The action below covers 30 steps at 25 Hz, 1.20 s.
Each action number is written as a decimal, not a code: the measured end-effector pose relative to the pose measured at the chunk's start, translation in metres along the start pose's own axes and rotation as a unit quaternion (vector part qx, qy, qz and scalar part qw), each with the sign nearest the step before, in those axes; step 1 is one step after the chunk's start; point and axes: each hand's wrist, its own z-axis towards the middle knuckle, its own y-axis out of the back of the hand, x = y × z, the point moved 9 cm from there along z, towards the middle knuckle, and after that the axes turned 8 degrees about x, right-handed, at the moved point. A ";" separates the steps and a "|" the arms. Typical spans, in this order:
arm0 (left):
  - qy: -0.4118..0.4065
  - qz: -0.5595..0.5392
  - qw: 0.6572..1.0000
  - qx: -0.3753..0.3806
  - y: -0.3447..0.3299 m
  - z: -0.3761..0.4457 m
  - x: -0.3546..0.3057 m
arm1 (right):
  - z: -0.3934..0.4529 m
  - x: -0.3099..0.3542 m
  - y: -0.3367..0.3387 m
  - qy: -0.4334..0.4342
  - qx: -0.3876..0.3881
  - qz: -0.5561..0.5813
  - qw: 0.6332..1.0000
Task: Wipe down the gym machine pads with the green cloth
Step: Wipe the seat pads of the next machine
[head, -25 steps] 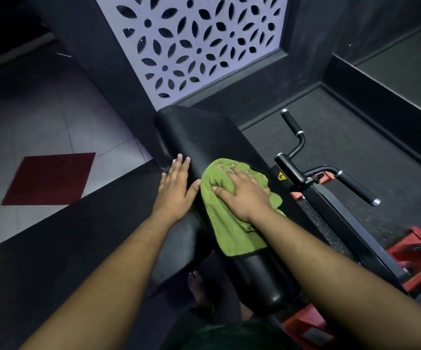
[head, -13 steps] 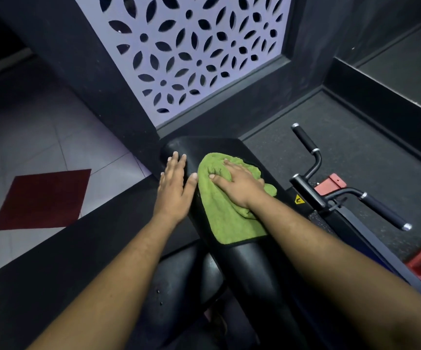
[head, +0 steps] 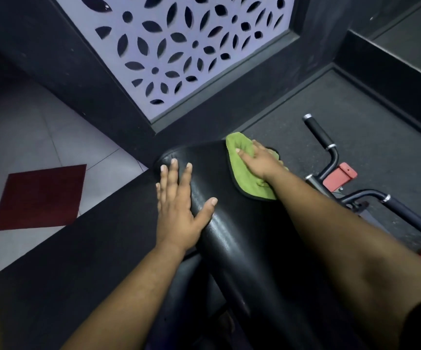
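Black vinyl fills the middle of the frame: the long machine pad (head: 232,223) runs from the lower centre up to a rounded end just above centre, and its near surface shows a wet-looking sheen along the middle, which I take to mean that stretch has already been wiped. Dark rubber floor (head: 356,117) lies to the upper right, pale tiles with a dark red mat (head: 40,195) to the left, and a cut-out patterned wall panel (head: 179,46) sits at top centre. At the right edge the machine's black handles (head: 323,137) and red frame parts stand just beside the pad.

Next in size, the green cloth (head: 244,173) lies flat on the far right part of the pad's end, draped partly over its right side. The right hand (head: 260,160) presses down on it with fingers straight and close together, palm on the cloth rather than bunching it. The left hand (head: 179,200) rests bare on the pad's left flank, fingers straight and slightly spread, thumb out across the top, seemingly steadying the pad.

Judging by the cloth's place at the very end, this pad's top is close to finished; its far left corner, sides, and any other pads, out of view, would remain.
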 end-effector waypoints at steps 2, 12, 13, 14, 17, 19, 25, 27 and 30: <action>-0.003 0.000 1.000 0.002 0.000 -0.001 -0.001 | -0.036 0.018 -0.012 0.038 0.002 -0.012 0.999; -0.083 0.130 0.986 0.064 -0.011 -0.059 -0.052 | -0.136 -0.173 -0.024 -0.123 -0.003 0.151 0.981; -0.085 0.142 0.982 0.087 -0.022 -0.071 -0.057 | -0.138 -0.177 -0.027 -0.123 -0.010 0.158 0.980; -0.077 0.145 0.981 0.105 -0.031 -0.078 -0.058 | -0.142 -0.174 -0.029 -0.107 -0.022 0.142 0.984; -0.057 0.131 0.984 0.110 -0.038 -0.081 -0.055 | -0.183 -0.138 -0.040 -0.026 -0.034 0.048 0.998; -0.064 0.138 0.983 0.102 -0.036 -0.078 -0.056 | -0.222 -0.106 -0.051 0.039 -0.022 -0.002 0.999; -0.061 0.169 0.980 0.088 -0.037 -0.082 -0.056 | -0.304 -0.172 -0.071 0.045 0.018 -0.071 0.996; -0.065 0.193 0.975 0.088 -0.036 -0.083 -0.059 | -0.294 -0.253 -0.065 -0.108 0.014 -0.024 0.994; -0.076 0.215 0.969 0.094 -0.037 -0.084 -0.060 | -0.289 -0.266 -0.064 -0.157 0.014 0.036 0.987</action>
